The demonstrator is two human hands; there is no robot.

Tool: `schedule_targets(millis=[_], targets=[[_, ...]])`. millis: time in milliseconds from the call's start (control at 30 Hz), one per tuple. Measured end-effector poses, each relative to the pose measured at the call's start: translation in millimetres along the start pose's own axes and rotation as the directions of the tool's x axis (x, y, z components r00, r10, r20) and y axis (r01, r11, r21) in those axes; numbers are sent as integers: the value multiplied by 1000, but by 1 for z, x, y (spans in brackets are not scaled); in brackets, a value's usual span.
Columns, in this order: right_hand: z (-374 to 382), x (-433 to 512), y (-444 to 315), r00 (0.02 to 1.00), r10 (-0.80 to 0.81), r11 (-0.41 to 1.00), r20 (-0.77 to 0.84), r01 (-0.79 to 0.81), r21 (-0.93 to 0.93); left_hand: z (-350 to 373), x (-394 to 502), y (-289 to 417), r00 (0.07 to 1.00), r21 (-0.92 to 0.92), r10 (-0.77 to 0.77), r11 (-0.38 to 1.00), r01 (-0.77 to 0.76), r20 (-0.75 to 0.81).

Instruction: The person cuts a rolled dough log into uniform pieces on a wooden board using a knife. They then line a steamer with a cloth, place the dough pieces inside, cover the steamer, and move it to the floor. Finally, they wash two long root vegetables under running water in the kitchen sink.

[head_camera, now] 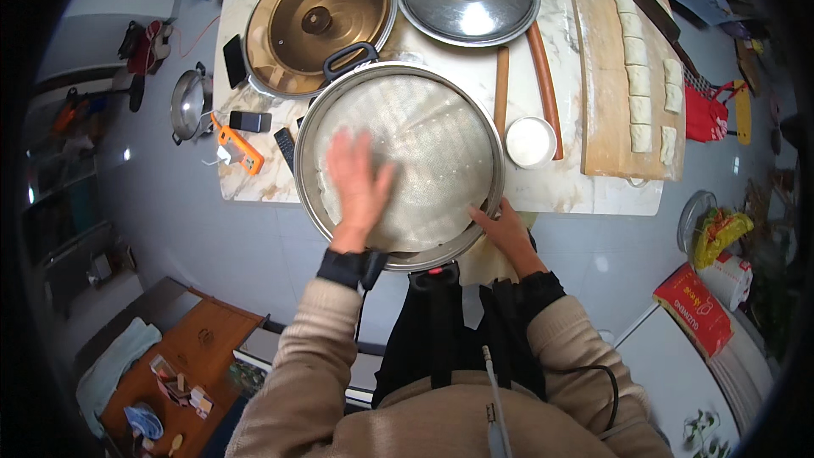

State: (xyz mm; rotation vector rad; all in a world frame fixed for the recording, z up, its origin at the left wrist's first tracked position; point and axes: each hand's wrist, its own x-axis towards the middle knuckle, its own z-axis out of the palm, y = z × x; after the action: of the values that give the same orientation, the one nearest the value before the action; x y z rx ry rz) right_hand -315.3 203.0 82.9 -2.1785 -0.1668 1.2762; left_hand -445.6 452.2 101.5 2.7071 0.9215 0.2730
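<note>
A large round metal steamer pot (400,262) stands at the table's front edge, its near rim reaching past it. Inside lies a pale, round steamer liner (432,140) with small holes and faint creases. My left hand (357,181), slightly blurred, is spread flat over the liner's left part and holds nothing. At the pot's lower right, my right hand (502,229) grips the rim, thumb inside near the liner's edge and fingers outside. A dark gap shows there between liner and wall. One black handle (350,60) rises at the pot's far side.
Behind the pot lie a glass lid (261,57) and a metal lid (470,6). Rolling pins (502,89) and a white bowl (531,142) are to the right. A wooden board (601,108) carries several dough pieces (638,83) and a cleaver (653,9). Phones (250,121) lie left.
</note>
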Motion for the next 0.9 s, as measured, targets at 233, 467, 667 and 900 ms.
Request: schedule_targets(millis=[233,467,667,900], targets=[[-105,-61,19,960,52,979,274,-103,174,-38,-106,-70,455,-310,-760,342,887,464],[-201,-124,25,944,191,843,271,-299,448,-28,-114,-82,266,-337,-636,10,941,724],[-212,-148,-6,976,-84,752,-202,195,629,-32,-132,-64,372,-506,-645,-27,862,668],[-188,-128,-43,926,-213,792,-313,351,500,-40,-130,-69,421,-523,-617,18,852,665]])
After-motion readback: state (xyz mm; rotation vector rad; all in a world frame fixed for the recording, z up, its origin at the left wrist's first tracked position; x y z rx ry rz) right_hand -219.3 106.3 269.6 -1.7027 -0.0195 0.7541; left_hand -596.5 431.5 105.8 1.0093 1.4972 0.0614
